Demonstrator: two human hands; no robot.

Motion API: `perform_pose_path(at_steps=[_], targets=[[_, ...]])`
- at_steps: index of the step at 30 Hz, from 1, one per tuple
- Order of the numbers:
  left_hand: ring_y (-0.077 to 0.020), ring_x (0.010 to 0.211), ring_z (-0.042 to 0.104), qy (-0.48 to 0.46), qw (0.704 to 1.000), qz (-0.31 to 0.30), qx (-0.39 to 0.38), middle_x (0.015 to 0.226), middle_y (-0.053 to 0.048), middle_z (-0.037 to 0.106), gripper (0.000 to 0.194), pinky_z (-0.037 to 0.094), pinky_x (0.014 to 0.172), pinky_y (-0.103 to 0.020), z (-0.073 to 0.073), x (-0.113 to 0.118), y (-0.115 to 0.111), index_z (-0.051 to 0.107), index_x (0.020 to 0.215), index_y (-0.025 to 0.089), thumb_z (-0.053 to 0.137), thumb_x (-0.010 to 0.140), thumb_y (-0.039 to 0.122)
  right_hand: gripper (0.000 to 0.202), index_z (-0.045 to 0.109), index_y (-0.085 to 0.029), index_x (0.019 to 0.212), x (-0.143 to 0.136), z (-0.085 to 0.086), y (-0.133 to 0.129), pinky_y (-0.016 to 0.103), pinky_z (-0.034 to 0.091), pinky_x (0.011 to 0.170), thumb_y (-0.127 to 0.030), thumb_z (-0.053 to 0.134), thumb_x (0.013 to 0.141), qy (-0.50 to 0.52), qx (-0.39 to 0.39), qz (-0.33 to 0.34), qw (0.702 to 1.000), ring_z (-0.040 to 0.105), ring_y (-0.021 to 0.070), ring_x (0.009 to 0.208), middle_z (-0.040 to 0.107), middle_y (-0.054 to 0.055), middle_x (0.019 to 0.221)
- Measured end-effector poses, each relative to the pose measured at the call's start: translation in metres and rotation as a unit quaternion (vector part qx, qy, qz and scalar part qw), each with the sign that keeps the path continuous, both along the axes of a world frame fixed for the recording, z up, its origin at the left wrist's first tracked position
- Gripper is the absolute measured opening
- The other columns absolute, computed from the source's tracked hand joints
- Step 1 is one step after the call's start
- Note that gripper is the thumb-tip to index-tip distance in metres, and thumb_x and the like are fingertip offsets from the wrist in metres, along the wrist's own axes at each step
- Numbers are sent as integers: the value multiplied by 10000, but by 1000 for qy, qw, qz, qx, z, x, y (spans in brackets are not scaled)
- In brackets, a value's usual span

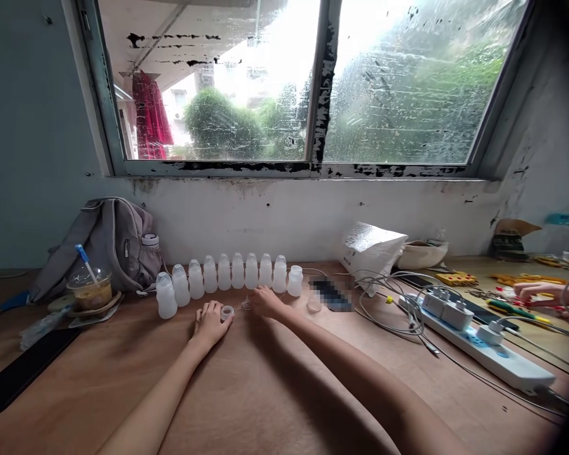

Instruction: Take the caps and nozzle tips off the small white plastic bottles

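Brown tabletop (pixel 218 404): on the near side of the bottle row (pixel 238 274), the left hand (pixel 211 322) pinches a clear ring (pixel 226 313). A clear teat (pixel 246 305), tip upward, sits just beside the right hand (pixel 264 302), whose curled fingers' grip cannot be determined.

Clear ring (pixel 227 312) near clear piece (pixel 246 305); frosted bottles (pixel 238 272) upright, curved row.

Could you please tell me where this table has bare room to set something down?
Bare tabletop lies between the left forearm and right forearm, and between the left forearm and the flat black object. It is crowded around the power strip and cables, and along the baby bottles.
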State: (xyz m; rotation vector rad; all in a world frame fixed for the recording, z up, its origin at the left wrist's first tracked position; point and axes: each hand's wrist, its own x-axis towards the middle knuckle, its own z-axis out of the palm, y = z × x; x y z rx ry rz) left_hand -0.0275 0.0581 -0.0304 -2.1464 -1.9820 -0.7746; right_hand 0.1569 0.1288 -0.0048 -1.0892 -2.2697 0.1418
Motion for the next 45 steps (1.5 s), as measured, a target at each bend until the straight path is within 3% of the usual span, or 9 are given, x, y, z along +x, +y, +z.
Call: perform_pose_path(at_steps=[4, 8, 13, 16, 20, 25, 37, 43, 45], targets=[[-233, 935, 492, -34, 998, -22, 45, 1002, -71, 557, 317, 370, 787, -355, 4, 2, -1, 537, 975, 200, 495, 741, 409, 29, 571, -153, 691, -7, -18, -3, 287, 387, 681, -139, 546, 698, 6, -3, -3, 1000, 521, 196, 770, 583, 75, 764], [-207, 915, 512, -110, 987, -69, 97, 981, -60, 557, 325, 394, 801, -334, 8, 7, -1, 510, 1014, 200, 497, 753, 394, 47, 578, -148, 740, -1, -14, -10, 296, 395, 708, -159, 565, 697, 24, -12, 9, 1000, 517, 198, 806, 589, 78, 813], [-166, 833, 545, -211, 957, -171, 104, 938, -49, 566, 387, 440, 743, -296, 10, 12, -4, 450, 1098, 192, 484, 768, 390, 89, 592, -176, 761, 4, -18, -37, 287, 399, 724, -201, 607, 676, 22, -14, 59, 998, 508, 186, 824, 584, 45, 807], [-178, 864, 536, -206, 953, -203, 92, 945, -57, 566, 418, 440, 755, -308, 11, 13, -7, 446, 1115, 184, 513, 748, 373, 97, 588, -175, 780, 7, -24, -52, 289, 403, 707, -196, 586, 685, 47, -27, 92, 994, 513, 176, 778, 585, 41, 786], [-198, 881, 527, -141, 960, -239, 40, 937, -63, 574, 355, 422, 792, -333, 12, 15, -12, 513, 1047, 198, 526, 730, 357, 176, 573, -190, 861, 11, -25, -58, 283, 419, 703, -136, 500, 710, 145, -61, 56, 986, 531, 162, 787, 597, 34, 841], [-196, 805, 541, -87, 967, -239, 18, 876, -53, 590, 325, 427, 739, -314, 12, 16, -16, 555, 975, 207, 559, 694, 370, 230, 581, -195, 835, 15, -25, -55, 289, 439, 711, -82, 453, 682, 191, -85, 11, 978, 539, 165, 818, 606, 30, 852], [-204, 805, 539, -25, 969, -244, -4, 856, -54, 600, 308, 417, 739, -312, 13, 16, -16, 575, 927, 205, 537, 704, 414, 226, 581, -192, 800, 14, -28, -54, 281, 439, 706, -59, 455, 668, 171, -74, 4, 982, 539, 167, 803, 605, 32, 820], [-205, 856, 525, -80, 969, -231, 23, 898, -53, 597, 344, 403, 778, -327, 12, 18, -13, 550, 1012, 214, 508, 733, 411, 274, 572, -189, 817, 13, -30, -55, 280, 430, 716, -29, 432, 645, 168, -61, 25, 984, 532, 171, 825, 604, 37, 842], [-200, 846, 528, -128, 966, -222, 18, 856, -42, 609, 258, 403, 773, -319, 11, 19, -11, 584, 924, 221, 505, 739, 384, 319, 564, -191, 838, 13, -30, -56, 277, 426, 721, -7, 421, 621, 163, -55, 41, 984, 530, 168, 831, 600, 35, 853]])
